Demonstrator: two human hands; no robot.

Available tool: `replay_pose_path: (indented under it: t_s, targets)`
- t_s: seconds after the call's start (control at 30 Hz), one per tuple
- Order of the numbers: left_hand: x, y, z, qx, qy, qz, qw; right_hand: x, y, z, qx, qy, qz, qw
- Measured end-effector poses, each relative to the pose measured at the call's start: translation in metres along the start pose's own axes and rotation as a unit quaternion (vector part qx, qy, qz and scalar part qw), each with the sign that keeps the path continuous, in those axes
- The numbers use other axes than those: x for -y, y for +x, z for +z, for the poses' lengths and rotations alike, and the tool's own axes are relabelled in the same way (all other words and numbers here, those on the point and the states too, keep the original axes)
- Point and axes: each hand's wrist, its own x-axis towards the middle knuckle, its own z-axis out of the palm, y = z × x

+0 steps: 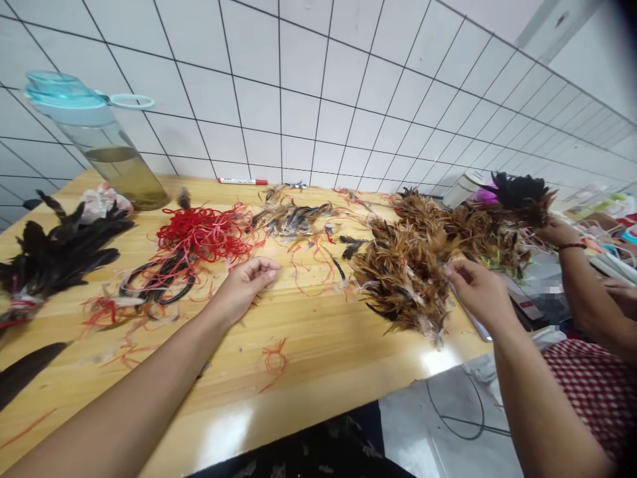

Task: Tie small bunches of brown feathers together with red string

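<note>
My left hand (249, 284) rests on the wooden table, its fingers curled in and the thumb against them; nothing shows in it. To its upper left lies a tangle of red string (204, 232). My right hand (480, 292) pinches at the right edge of a pile of brown feathers (398, 272), thumb and forefinger together on the feathers. A bunch of mottled dark feathers (293, 218) lies behind, between my hands. Loose red string scraps (275, 358) are scattered in front of my left hand.
Black feathers (54, 245) and a blue-lidded bottle (114, 153) stand at left. Black cord loops (164, 282) lie near the string. A red-and-white marker (242, 181) lies by the tiled wall. At right, another person's hand (560, 232) holds dark feathers (520, 199).
</note>
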Motion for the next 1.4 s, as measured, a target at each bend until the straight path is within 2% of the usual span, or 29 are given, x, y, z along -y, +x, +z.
replay_pose_path:
  t_s: [0.07, 0.17, 0.27, 0.37, 0.47, 0.57, 0.67, 0.77, 0.83, 0.9, 1.0, 1.1, 1.23, 1.3, 1.4]
  targets:
    - [0.0, 0.0, 0.0, 0.0, 0.008, -0.002, 1.0, -0.005, -0.005, 0.01, 0.035, -0.081, -0.001, 0.996]
    - [-0.002, -0.001, 0.0, 0.004, 0.015, -0.008, 1.0, -0.003, -0.012, 0.026, 0.047, -0.215, 0.006, 0.976]
    - [-0.005, -0.002, 0.001, 0.009, 0.02, -0.011, 1.0, 0.001, -0.017, 0.033, 0.069, -0.281, 0.01, 0.957]
    - [-0.008, -0.003, 0.002, 0.009, 0.02, -0.012, 1.0, 0.002, -0.021, 0.028, 0.106, -0.299, -0.003, 0.948]
    - [-0.008, -0.002, 0.001, 0.011, 0.023, -0.013, 1.0, 0.009, -0.023, 0.012, 0.102, -0.302, -0.011, 0.948]
    - [-0.01, -0.002, 0.002, 0.013, 0.028, -0.013, 0.999, 0.034, -0.026, -0.006, 0.071, -0.299, -0.02, 0.952]
    - [-0.012, -0.004, 0.004, 0.006, 0.043, -0.003, 0.999, 0.083, -0.031, -0.007, 0.043, -0.245, -0.078, 0.965]
    - [-0.014, -0.007, 0.005, -0.006, 0.087, 0.007, 0.996, 0.143, -0.039, 0.02, 0.078, -0.144, -0.206, 0.965]
    - [-0.016, -0.007, 0.003, -0.015, 0.117, 0.019, 0.993, 0.178, -0.042, 0.05, 0.104, -0.082, -0.305, 0.943]
    - [-0.02, -0.004, -0.001, -0.028, 0.136, 0.042, 0.989, 0.203, -0.044, 0.084, 0.099, -0.042, -0.393, 0.913]
    - [-0.034, 0.006, -0.006, -0.046, 0.16, 0.082, 0.983, 0.223, -0.047, 0.128, 0.1, -0.01, -0.456, 0.884]
    - [-0.056, 0.023, -0.008, -0.054, 0.193, 0.132, 0.971, 0.227, -0.05, 0.158, 0.109, 0.001, -0.473, 0.874]
    - [-0.077, 0.054, -0.004, -0.042, 0.301, 0.15, 0.941, 0.217, -0.049, 0.172, 0.06, 0.038, -0.456, 0.887]
    - [-0.076, 0.069, 0.002, -0.047, 0.375, 0.15, 0.914, 0.211, -0.045, 0.172, 0.037, 0.052, -0.416, 0.907]
    - [-0.064, 0.09, 0.014, -0.049, 0.469, 0.147, 0.87, 0.205, -0.034, 0.171, 0.047, 0.043, -0.332, 0.941]
